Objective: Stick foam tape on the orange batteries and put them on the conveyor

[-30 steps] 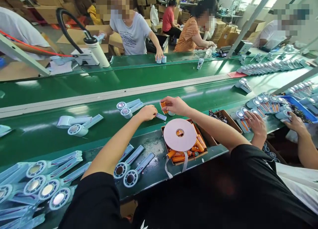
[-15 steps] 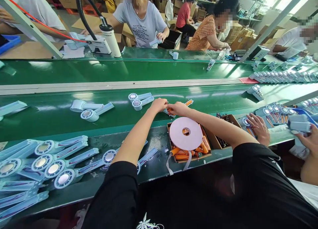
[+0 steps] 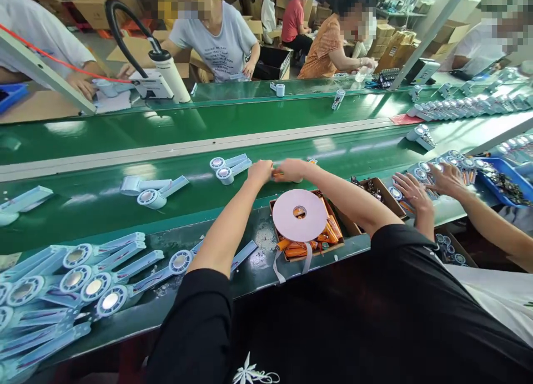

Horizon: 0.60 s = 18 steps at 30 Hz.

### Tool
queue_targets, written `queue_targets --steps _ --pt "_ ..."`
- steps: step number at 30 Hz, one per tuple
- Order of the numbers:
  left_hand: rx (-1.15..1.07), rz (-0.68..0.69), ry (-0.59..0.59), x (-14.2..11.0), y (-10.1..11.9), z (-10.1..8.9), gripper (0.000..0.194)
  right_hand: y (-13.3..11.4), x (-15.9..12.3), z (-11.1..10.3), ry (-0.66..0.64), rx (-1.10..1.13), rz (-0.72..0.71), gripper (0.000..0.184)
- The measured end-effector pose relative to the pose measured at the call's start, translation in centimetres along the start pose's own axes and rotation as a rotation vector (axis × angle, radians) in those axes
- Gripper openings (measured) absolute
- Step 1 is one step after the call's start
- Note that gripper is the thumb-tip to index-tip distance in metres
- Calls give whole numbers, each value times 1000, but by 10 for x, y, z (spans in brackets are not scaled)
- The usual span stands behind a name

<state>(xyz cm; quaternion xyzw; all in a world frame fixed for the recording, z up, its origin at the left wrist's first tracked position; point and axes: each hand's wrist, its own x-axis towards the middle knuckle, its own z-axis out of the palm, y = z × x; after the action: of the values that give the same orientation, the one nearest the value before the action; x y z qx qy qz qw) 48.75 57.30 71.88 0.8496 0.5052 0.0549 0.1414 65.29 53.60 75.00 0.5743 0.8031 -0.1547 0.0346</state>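
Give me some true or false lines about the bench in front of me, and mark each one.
1. A pale tape roll lies over orange parts. True.
2. My hands are wide apart. False: the left hand and right hand are close together, something orange showing between them.
3. Pale blue housings are heaped at near left. True.
4. My sleeves are white. False: black sleeves.
5. Another person's hand is off to my right. True.

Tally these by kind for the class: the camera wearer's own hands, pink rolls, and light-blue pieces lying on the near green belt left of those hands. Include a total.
Wearer's left hand and right hand: 2
Pink roll: 1
Light-blue pieces: 5
Total: 8
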Motion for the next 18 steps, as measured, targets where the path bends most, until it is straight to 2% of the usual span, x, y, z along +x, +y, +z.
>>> queue_targets --steps 1,2,3,4,5,6,8,9,11,14,15,16,18 --pt "-2 25 41 -14 7 -7 33 7 -19 -9 106 106 -2 34" --pt "-11 108 64 -31 13 -12 36 14 -44 -14 248 248 -3 35" --pt "-23 233 62 -51 19 -16 40 19 -73 -14 414 423 -2 35" --pt "-47 418 35 -74 24 -17 46 22 -106 -9 571 598 -5 35" --pt "-53 641 -61 -97 26 -16 55 22 -139 1 690 735 -3 33" --pt "-48 771 -126 -119 27 -14 64 18 -172 16 773 845 7 30" --pt "-26 852 -179 -159 25 -7 77 0 -228 52 869 1015 60 27" --pt "-27 825 -162 -174 22 -4 79 -14 -249 70 869 1109 96 26" --pt "-53 715 -55 -198 17 1 77 -46 -274 100 776 1312 160 30" --pt "-86 539 234 -222 8 2 72 -96 -276 125 431 1474 124 52" --pt "-80 501 334 -227 3 2 70 -111 -271 128 297 1446 74 49" --pt "-71 470 424 -232 -2 3 67 -122 -264 129 166 1374 15 38" --pt "-63 374 576 -239 -18 5 66 -136 -252 126 -47 1129 -123 17"
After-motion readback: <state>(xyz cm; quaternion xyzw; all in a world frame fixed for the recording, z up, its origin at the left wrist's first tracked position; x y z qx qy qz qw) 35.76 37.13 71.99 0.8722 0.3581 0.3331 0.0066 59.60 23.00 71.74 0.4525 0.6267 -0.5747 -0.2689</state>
